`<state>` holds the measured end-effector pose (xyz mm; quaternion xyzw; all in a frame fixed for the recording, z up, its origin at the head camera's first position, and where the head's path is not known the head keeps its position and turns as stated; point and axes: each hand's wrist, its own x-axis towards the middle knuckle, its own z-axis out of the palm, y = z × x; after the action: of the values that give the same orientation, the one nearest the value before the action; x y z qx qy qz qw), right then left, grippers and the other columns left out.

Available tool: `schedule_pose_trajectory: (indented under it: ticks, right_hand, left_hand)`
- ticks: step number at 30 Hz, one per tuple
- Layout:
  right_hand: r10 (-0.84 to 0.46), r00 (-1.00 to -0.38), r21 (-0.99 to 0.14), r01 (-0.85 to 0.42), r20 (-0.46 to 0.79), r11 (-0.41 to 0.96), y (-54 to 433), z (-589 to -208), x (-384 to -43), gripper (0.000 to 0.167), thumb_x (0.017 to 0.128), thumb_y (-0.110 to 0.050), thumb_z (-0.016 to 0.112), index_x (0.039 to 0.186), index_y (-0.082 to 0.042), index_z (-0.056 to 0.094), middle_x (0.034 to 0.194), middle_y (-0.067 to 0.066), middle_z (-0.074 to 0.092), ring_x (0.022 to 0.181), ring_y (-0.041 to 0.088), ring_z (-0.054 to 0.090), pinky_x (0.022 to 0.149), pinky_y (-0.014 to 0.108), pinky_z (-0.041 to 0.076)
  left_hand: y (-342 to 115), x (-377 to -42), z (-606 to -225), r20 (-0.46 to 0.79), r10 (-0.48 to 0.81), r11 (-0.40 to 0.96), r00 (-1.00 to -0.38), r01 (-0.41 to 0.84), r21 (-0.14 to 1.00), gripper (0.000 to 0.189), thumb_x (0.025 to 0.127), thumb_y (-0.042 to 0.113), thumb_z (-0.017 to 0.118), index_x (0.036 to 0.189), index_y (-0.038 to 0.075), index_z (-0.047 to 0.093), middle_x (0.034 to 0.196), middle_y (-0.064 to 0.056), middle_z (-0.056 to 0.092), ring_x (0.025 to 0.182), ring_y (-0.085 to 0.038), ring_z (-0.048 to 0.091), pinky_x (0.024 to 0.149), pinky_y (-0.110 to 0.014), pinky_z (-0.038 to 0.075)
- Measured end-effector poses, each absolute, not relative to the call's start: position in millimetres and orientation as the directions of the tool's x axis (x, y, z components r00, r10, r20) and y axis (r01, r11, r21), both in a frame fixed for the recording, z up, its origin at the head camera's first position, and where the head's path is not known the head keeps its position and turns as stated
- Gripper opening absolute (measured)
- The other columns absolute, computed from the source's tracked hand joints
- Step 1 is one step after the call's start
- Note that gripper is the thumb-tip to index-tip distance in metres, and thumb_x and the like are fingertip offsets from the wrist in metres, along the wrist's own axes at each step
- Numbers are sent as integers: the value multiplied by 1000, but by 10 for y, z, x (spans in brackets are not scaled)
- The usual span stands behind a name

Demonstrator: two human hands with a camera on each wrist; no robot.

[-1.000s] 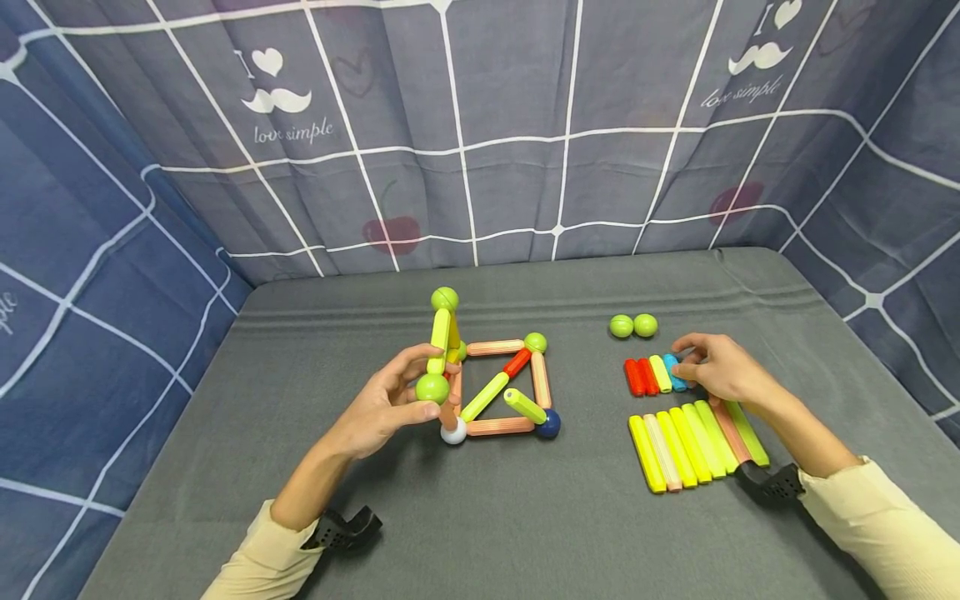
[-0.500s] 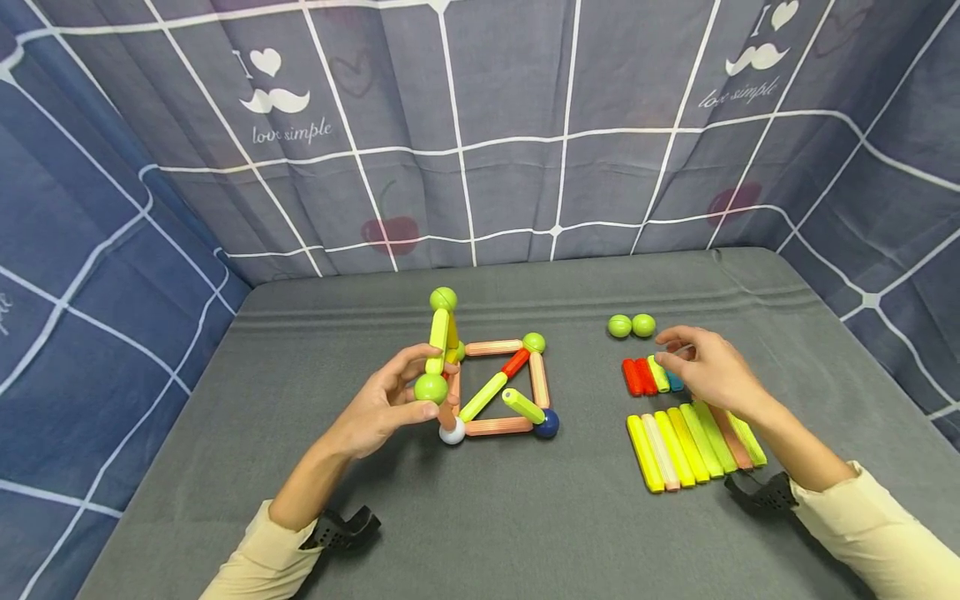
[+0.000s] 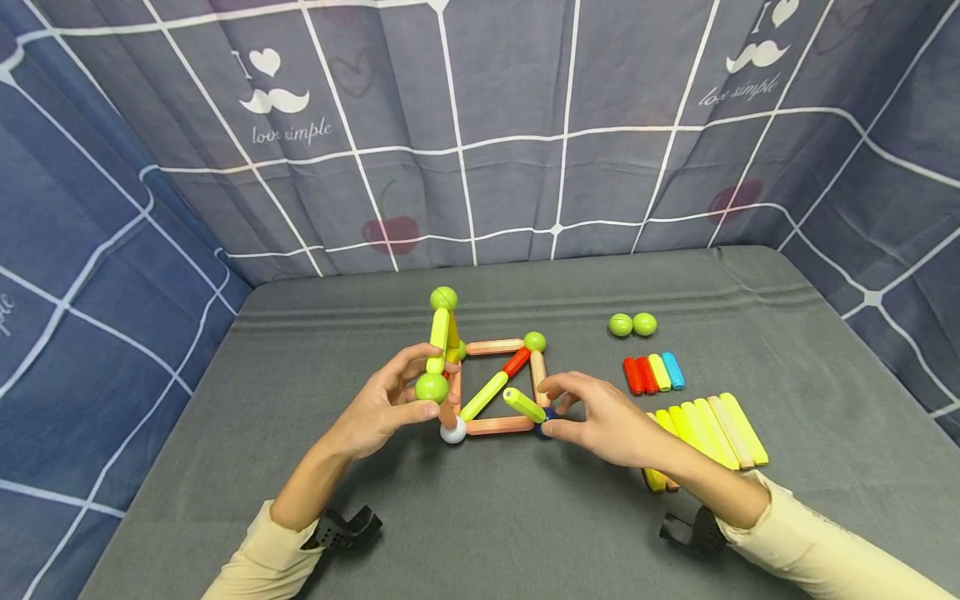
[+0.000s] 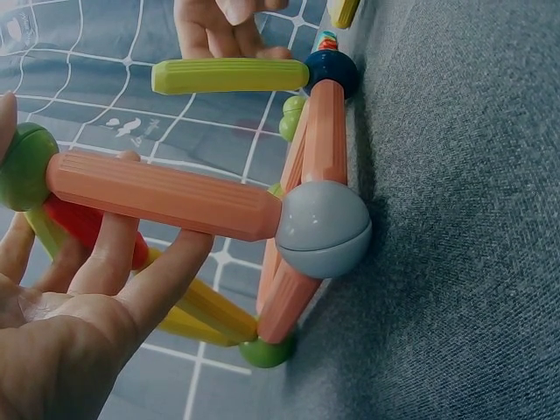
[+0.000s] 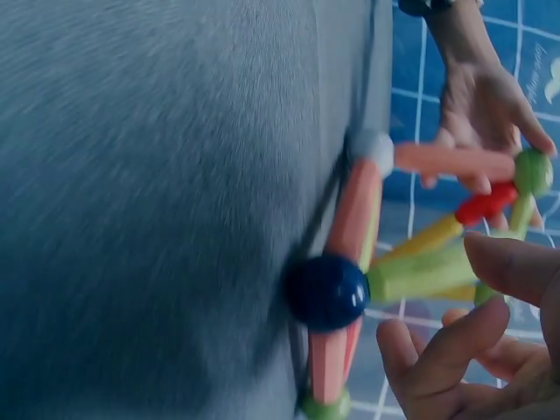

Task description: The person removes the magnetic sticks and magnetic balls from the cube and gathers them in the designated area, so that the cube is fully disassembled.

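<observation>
Head view: the left hand (image 3: 378,412) holds the near green ball (image 3: 432,388) of a half-built frame, thumb along its near side and fingers curving behind it. Seen from the left wrist, some of those fingers lie against or just behind a pink rod (image 4: 166,197) (which it is, I cannot tell), and that rod rises from the white ball (image 4: 324,229) to the held green one.

The right hand (image 3: 600,421) is at the navy ball (image 3: 544,422), thumb and bent fingers parted, with a gap between them in the right wrist view. A lime rod (image 3: 523,405) sticks up from that ball; whether the thumb touches it, I cannot tell.

Between the hands lies the frame's square base of pink rods, crossed by a diagonal with a red rod (image 3: 517,362) at its far end. Above the held ball stands the top green ball (image 3: 444,298). Farther right are a row of long rods (image 3: 705,429), four short rods (image 3: 660,372) and two loose green balls (image 3: 620,325), all on the grey cloth (image 3: 525,525).
</observation>
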<state>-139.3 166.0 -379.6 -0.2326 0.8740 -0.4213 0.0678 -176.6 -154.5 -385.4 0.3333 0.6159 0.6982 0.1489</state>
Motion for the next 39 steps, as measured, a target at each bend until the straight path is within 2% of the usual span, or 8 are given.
schedule_pose_trajectory:
  ticks: [5,12,16,20,24,28,34,39]
  right_hand:
    - [-456,-886,-731,-367,86,575,1471,-3851,-1428,29,84,-16,80,110,-19,68,100,-9,61,92,16,59,79,39,48]
    - [-442,-887,-687,-403,131,605,1423,-3888,-1476,15,85,-12,77,97,-16,69,87,-12,58,82,9,56,71,32,44]
    - [-443,-887,-672,-407,130,618,1441,-3877,-1483,15,87,-11,75,100,-16,68,89,-13,59,84,8,58,70,32,45]
    - [-432,-891,-693,-401,142,600,1460,-3850,-1496,22,89,-11,74,111,-14,70,96,-12,62,89,11,63,75,34,49]
    - [-408,-902,-735,-372,142,567,1490,-3831,-1498,25,89,-13,74,114,-11,70,101,-9,65,91,16,66,76,36,51]
    - [-380,-914,-760,-347,142,549,1556,-3826,-1472,21,89,-15,75,110,-11,71,101,-9,67,94,15,63,75,36,52]
    - [-344,-930,-805,-300,128,512,1736,-3750,-1382,19,89,-11,75,107,-10,72,102,-4,66,93,17,63,63,30,53]
    - [-339,-937,-814,-264,89,517,1947,-3686,-1257,24,88,-15,76,110,-9,70,100,0,67,86,12,67,68,30,54]
  left_hand:
    - [-1536,-1767,-3858,282,615,-199,-736,202,959,57,90,0,69,139,2,41,131,-27,49,111,-31,59,87,-30,52]
    - [-1518,-1774,-3855,278,616,-197,-737,197,960,54,90,1,70,138,13,46,131,-33,47,109,-31,60,86,-30,52]
    - [-1524,-1770,-3851,277,617,-201,-737,192,961,56,90,2,71,139,8,44,132,-30,48,110,-31,60,87,-30,52]
    - [-1534,-1768,-3854,286,614,-212,-735,196,957,60,90,4,72,139,-1,39,130,-27,50,109,-33,61,85,-29,52]
    - [-1533,-1772,-3859,294,615,-216,-731,203,955,57,90,4,71,139,3,42,130,-28,50,109,-32,60,85,-29,52]
    - [-1527,-1772,-3857,288,617,-212,-732,198,957,55,90,2,70,138,10,45,131,-29,49,108,-31,61,85,-29,52]
    - [-1536,-1760,-3844,270,612,-203,-743,182,962,58,89,1,71,139,6,43,131,-24,51,107,-32,62,85,-29,53]
    - [-1552,-1761,-3851,275,613,-210,-741,183,960,56,90,-1,70,139,6,43,131,-19,52,108,-27,61,85,-28,52]
